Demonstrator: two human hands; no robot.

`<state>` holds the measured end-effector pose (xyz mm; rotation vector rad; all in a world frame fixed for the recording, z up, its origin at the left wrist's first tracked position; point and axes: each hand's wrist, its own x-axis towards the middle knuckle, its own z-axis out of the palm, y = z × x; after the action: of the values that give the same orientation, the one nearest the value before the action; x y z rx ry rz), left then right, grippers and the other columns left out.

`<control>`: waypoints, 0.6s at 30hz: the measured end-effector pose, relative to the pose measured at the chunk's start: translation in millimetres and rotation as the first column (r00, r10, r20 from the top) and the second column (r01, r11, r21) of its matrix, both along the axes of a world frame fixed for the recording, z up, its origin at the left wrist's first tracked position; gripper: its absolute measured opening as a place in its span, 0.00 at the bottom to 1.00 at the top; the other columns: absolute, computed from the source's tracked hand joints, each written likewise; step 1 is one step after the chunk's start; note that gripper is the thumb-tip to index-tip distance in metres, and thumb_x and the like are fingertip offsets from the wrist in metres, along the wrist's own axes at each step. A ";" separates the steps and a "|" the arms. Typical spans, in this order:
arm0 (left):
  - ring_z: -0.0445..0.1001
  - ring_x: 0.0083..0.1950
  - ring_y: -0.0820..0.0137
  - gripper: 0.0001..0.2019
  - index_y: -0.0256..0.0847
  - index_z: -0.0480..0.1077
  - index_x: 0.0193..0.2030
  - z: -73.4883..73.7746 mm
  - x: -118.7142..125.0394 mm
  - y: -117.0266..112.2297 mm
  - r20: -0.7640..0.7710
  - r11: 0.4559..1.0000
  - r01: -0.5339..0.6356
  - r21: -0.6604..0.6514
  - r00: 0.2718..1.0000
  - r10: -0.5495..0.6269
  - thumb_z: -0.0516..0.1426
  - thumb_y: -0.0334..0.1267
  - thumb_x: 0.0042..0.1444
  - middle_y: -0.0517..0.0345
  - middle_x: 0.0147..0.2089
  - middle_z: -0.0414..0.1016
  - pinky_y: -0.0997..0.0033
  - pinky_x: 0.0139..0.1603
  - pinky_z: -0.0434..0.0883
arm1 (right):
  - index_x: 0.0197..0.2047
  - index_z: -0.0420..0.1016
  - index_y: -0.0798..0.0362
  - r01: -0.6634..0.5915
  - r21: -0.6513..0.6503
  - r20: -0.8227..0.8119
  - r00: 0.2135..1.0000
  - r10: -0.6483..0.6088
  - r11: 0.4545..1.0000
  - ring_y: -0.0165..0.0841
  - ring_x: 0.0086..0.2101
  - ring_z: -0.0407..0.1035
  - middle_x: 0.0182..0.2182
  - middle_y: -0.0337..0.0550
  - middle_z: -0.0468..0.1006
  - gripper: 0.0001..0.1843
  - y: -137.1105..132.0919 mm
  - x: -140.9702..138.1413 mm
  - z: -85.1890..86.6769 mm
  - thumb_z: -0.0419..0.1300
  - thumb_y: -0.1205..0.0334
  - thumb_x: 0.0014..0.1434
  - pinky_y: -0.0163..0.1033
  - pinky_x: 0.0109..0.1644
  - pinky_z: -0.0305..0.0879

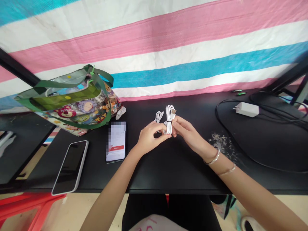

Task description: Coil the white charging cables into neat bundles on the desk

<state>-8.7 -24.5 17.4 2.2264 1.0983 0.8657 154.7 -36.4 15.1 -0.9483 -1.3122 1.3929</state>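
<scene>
Between my two hands, above the black table [154,173], is a white charging cable [169,121] coiled into a bundle with a black tie round its middle. A metal USB plug shows at its upper right. My left hand [152,136] pinches the lower part of the bundle between thumb and fingers. On the other side, my right hand [184,128] grips the bundle near the plug, its fingertips partly hidden. Just behind my left hand lies a second white coiled cable [158,116], also tied in black and partly covered by the fingers.
At left stand a clear cartoon tote bag [81,106] with green handles, a lit phone [116,141] and a dark-screened phone [71,166] near the front edge. At right lie a white charger plug [247,109], a looped black cable [240,150] and scattered pale crumbs [222,144].
</scene>
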 end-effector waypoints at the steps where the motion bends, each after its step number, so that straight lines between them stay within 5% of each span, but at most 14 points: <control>1: 0.70 0.32 0.73 0.06 0.42 0.69 0.26 -0.3 -0.3 0.5 -0.003 1.000 0.000 0.025 1.000 0.000 0.61 0.35 0.51 0.64 0.28 0.75 0.75 0.33 0.66 | 0.25 0.61 0.49 -0.009 -0.007 -0.010 1.000 0.009 1.000 0.26 0.21 0.56 0.18 0.32 0.62 0.24 -0.2 0.4 0.4 0.60 0.37 0.51 0.36 0.28 0.58; 18: 0.71 0.40 0.67 0.05 0.45 0.78 0.33 -6.7 -8.4 8.0 -0.094 0.961 -0.142 0.238 0.981 0.169 0.60 0.32 0.54 0.59 0.35 0.81 0.72 0.36 0.71 | 0.27 0.66 0.52 -0.221 -0.184 -0.123 0.972 0.201 0.958 0.24 0.21 0.56 0.21 0.33 0.66 0.20 -5.6 -5.3 -8.3 0.64 0.43 0.51 0.34 0.25 0.53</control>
<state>-17.1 -16.5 10.6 2.4294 1.2991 0.9858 149.4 -42.0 6.7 -0.8711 -1.2427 1.7402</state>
